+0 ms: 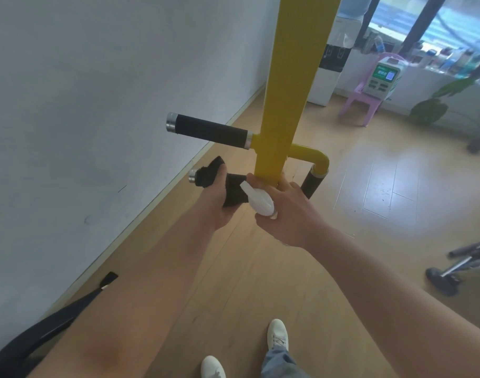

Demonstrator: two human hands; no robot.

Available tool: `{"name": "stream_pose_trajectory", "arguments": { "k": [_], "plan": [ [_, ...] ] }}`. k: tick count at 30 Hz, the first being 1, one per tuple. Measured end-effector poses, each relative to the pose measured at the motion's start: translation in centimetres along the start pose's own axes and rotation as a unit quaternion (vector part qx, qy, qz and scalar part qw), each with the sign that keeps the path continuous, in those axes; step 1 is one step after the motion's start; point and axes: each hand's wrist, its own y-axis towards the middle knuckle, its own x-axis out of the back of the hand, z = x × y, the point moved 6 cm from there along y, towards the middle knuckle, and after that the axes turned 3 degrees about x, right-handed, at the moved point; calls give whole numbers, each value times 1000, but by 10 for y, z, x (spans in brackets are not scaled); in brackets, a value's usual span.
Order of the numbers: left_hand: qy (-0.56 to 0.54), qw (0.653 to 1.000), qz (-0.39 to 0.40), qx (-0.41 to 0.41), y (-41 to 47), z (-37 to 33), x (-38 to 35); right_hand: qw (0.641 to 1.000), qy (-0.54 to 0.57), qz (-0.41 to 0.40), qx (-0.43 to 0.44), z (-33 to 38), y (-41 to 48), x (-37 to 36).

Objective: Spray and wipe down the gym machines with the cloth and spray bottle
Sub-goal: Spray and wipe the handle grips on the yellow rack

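The left hand (219,199) has its grip closed on the black cloth (207,173) over the lower handle (192,176) beside the yellow post (285,105), and the right hand (292,215) grips the white spray bottle (260,201), so wiping well probably means twisting the cloth along the handle's whole length.

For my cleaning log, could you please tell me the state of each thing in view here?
Left hand, grips the cloth.
Cloth, bunched over the lower handle.
Lower handle, mostly covered, end cap showing.
Right hand, holds the spray bottle.
Spray bottle, nozzle aimed toward the cloth.
Upper handle, bare, untouched.
Yellow post, upright.
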Motion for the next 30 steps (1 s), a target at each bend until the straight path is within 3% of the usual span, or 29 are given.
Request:
{"name": "stream_pose_trajectory", "arguments": {
  "k": [4, 6, 9, 18, 23, 27, 30],
  "plan": [
    [90, 994, 56, 1, -8, -7, 2, 1000, -11, 0, -11, -2, 2, 3],
    [113, 993, 29, 3, -11, -13, 14, 1000, 22, 0, -21, 1, 6, 2],
    [101, 995, 15, -15, -20, -24, 28, 997, 67, -2, -50, 4, 9, 4],
    [31, 996, 69, -39, -38, -37, 42, 963, 178, 31, -203, 16, -2, -5],
    [34, 999, 34, -24, -44, -28, 45, 946, 244, 2, -212, 22, -15, -8],
    [47, 998, 25, -21, -41, -23, 47, 953, 219, 9, -207, 28, -26, -6],
    [57, 997, 31, -38, -44, -23, 42, 961, 203, -70, -176, 38, -41, 7]
  ]
}}
